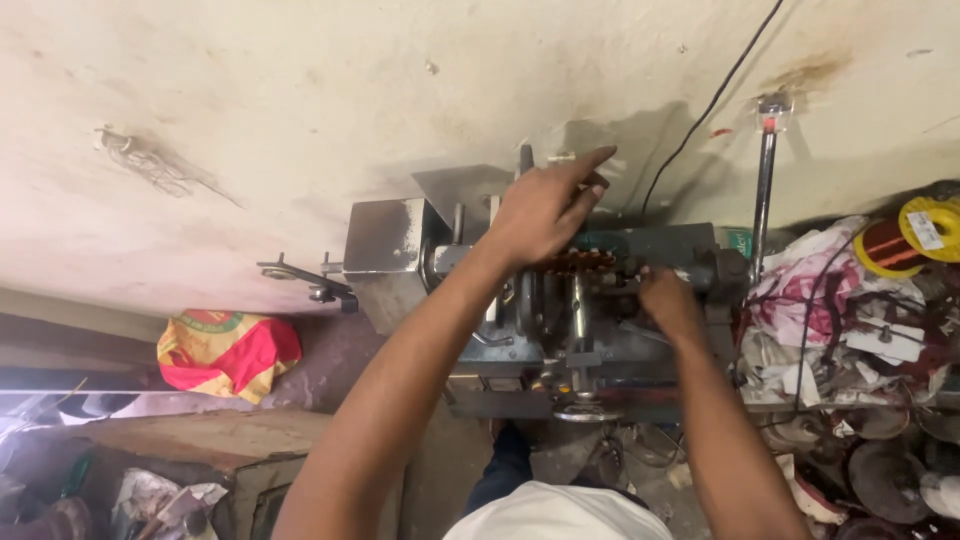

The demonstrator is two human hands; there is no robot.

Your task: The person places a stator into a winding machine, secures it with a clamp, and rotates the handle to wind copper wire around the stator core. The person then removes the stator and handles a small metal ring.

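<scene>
While the left hand (540, 215) is laid fingers-together over the coil (580, 262), whose axis runs toward the right hand (668, 300), that hand's grip cannot be told.

I see soft, dim room light. Pale wall (250, 120) brightest. Dark shadow of my left hand (545, 210) falls on wall behind machine (560, 300). Lower corners murky. Arms bit blurry. Edges bend outward like fish-eye. No glare.

A copper-wound coil (585, 262) (reddish-brown, ribbed) sits horizontally mounted on the grey winding machine (540, 330).
</scene>
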